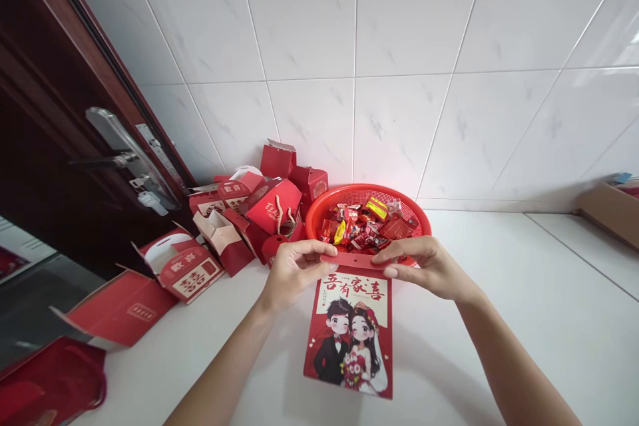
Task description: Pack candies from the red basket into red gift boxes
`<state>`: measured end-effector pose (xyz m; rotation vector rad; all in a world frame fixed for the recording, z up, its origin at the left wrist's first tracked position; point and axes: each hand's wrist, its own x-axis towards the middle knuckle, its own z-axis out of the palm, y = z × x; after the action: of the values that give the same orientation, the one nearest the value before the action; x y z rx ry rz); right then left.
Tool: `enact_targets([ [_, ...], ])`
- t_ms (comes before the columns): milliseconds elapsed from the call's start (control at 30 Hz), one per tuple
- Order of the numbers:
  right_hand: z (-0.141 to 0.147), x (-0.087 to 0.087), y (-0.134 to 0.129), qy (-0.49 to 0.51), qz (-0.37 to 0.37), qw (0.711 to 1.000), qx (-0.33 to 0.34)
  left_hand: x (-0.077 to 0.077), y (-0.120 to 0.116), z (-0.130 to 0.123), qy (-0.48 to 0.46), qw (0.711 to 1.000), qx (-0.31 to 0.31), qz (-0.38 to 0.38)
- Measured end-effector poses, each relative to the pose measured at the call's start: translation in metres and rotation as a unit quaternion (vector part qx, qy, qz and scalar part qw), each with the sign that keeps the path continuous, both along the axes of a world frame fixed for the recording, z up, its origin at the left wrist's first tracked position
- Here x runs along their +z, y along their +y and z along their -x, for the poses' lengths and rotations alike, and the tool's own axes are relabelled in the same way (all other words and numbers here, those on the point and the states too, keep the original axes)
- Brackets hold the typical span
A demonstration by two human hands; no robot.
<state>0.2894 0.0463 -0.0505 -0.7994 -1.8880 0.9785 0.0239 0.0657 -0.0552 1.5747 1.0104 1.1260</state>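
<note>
A red paper gift bag (349, 339) printed with a cartoon bride and groom hangs upright between my hands, above the white table. Its top edge is a narrow red strip with a small hole in the middle. My left hand (298, 273) pinches the left end of that strip between thumb and fingers. At the right end, my right hand (430, 267) grips it the same way. Just behind the bag stands a red plastic basket (423, 213) holding many wrapped candies (355, 229). Part of the basket's front is hidden by my hands and the strip.
To the left, several red gift boxes (274, 203) are piled against the tiled wall (309, 120). More boxes (127, 306) line the table's left edge, beside a dark door (54, 60) with a metal handle. A cardboard box (612, 213) sits at the far right.
</note>
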Motion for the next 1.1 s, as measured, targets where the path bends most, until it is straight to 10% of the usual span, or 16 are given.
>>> enact_targets([
  [567,0.01,0.012,-0.01,-0.094,-0.001,0.992,-0.078,-0.005,-0.008,-0.008,0.016,0.994,0.018,-0.111],
  [833,0.008,0.014,-0.025,-0.194,-0.224,0.948,-0.12,-0.009,-0.014,-0.007,0.036,0.98,-0.014,-0.194],
  [1100,-0.08,0.016,-0.053,-0.243,-0.125,0.923,-0.271,0.003,-0.008,0.006,0.069,0.97,-0.049,-0.226],
])
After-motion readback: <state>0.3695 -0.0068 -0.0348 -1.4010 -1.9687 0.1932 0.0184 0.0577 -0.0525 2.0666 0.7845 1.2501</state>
